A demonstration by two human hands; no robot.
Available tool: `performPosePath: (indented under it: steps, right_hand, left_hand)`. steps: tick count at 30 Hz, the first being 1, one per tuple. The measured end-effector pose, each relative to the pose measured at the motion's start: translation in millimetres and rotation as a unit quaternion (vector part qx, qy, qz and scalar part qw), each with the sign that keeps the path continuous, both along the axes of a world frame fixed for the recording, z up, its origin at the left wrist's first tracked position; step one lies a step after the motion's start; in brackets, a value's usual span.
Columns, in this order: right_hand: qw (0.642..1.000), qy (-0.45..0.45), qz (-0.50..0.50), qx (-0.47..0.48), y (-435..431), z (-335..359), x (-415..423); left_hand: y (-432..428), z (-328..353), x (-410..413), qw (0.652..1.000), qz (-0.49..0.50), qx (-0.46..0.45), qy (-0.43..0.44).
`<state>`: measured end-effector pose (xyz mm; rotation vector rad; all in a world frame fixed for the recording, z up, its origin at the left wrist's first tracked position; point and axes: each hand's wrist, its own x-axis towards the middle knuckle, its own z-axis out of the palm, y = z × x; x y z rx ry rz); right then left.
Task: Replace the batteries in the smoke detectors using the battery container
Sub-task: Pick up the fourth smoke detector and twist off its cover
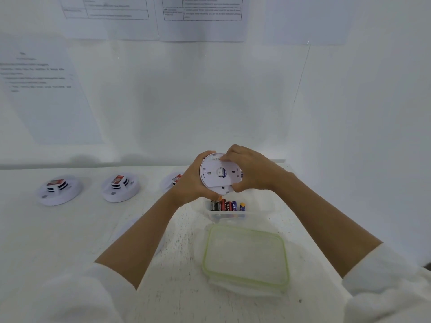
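Head view: our left hand (191,181) and right hand (250,170) curl round the rim of one smoke detector (218,177) above the battery container (227,216); we judge its back needs twisting off next.

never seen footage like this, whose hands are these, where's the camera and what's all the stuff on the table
No machine here: these are a person's two bare hands, filmed by one wide-angle camera worn on their head, looking forward and down. The left hand and right hand both have a grip on a round white smoke detector, raised above the table with its flat back towards the camera. Below it stands an open clear battery container with a row of batteries inside; its green-rimmed lid lies nearer the person. To the left sit a far-left detector and a middle detector; a third detector is partly hidden behind the left hand. Printed sheets hang on the wall.
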<state>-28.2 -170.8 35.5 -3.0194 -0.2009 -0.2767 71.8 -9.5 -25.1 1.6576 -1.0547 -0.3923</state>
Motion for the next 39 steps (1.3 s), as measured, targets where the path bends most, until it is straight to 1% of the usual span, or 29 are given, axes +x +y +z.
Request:
performPosePath:
  steps: [5, 8, 14, 18, 24, 29, 34, 39]
  right_hand:
    - [0.999, -0.019, -0.005, -0.044, 1, 0, 0]
    - [0.998, -0.031, -0.002, -0.048, 1, -1, -2]
    - [0.999, -0.029, -0.007, 0.027, -1, -1, -8]
    - [0.999, -0.027, -0.007, 0.029, 1, -2, -12]
    - [0.998, -0.056, -0.002, 0.020, 2, -2, -17]
    - [0.997, -0.057, -0.020, 0.049, -2, -2, -26]
    - [0.994, -0.061, -0.021, 0.088, -1, -2, -43]
    - [0.991, -0.040, -0.025, 0.124, 4, -10, -68]
  left_hand:
    - [-1, 1, -2, 1.000, -0.003, -0.001, 0.003]
    - [-1, 2, -3, 1.000, -0.005, 0.000, 0.001]
    - [0, 4, -5, 1.000, 0.000, 0.005, -0.012]
    - [-1, 1, -7, 1.000, 0.008, 0.002, -0.013]
    - [1, 2, -12, 1.000, 0.013, -0.011, -0.007]
    - [9, 6, -21, 1.000, 0.013, -0.014, -0.017]
    - [20, 5, -39, 0.999, 0.037, -0.025, -0.011]
    - [37, 1, -59, 0.997, 0.068, -0.026, 0.004]
